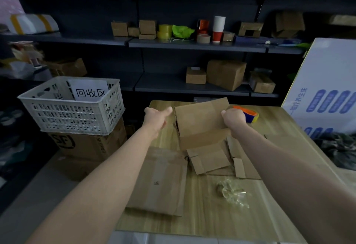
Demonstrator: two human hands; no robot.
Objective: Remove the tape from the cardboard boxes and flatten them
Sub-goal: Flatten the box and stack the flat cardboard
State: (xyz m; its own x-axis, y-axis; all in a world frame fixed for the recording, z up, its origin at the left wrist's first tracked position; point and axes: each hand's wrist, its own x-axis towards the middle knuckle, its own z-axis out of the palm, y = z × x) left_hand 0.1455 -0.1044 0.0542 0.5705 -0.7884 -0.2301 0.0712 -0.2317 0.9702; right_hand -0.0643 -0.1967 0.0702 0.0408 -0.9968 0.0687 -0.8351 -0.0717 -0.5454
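Note:
A small brown cardboard box [200, 122] is held above the wooden table [212, 214], its top flaps raised. My right hand [234, 118] grips its right side. My left hand [157, 117] is just left of the box with fingers apart, thumb stretched toward its upper left corner, not clearly touching. Below the box lie flattened cardboard pieces [210, 159] and a larger flattened box [161, 182]. A crumpled wad of clear removed tape [233, 191] lies on the table near my right forearm.
An orange and blue tape dispenser [248, 114] sits behind my right hand. A white plastic crate [73, 106] with a paper sign stands on a printed carton [86, 145] at the left. A big white box [327, 89] stands at the right. Dark shelves with small boxes are behind.

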